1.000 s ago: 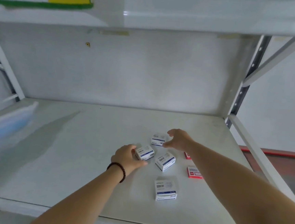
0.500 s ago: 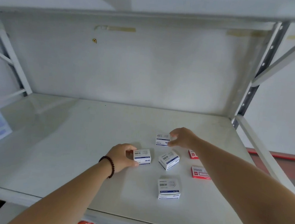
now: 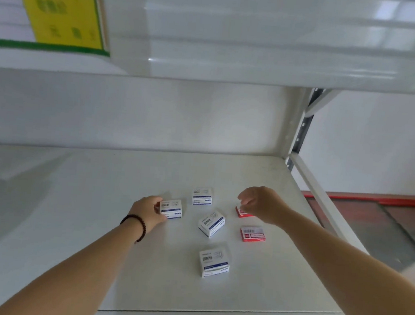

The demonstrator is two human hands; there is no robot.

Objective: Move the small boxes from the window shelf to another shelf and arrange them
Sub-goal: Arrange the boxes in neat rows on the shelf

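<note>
Several small boxes lie scattered on the white shelf (image 3: 71, 208). My left hand (image 3: 146, 211), with a dark bead bracelet on the wrist, grips the left side of a white and blue box (image 3: 173, 208) that rests on the shelf. Other white and blue boxes lie at the back (image 3: 202, 196), in the middle (image 3: 212, 223) and nearest me (image 3: 214, 263). A red box (image 3: 253, 234) lies to the right. My right hand (image 3: 260, 203) hovers with its fingers loosely curled and apart over a second red box (image 3: 240, 212), hiding most of it.
The upper shelf (image 3: 260, 61) hangs low over the work area. A yellow and green sign (image 3: 58, 16) sits at the top left. A perforated upright post (image 3: 301, 130) and a side rail (image 3: 323, 200) bound the right edge. Beyond them lies a red-edged surface (image 3: 373, 198).
My right hand left the far white and blue box and moved right, over the partly hidden red box. My left hand still grips its box. The camera tilted upward.
</note>
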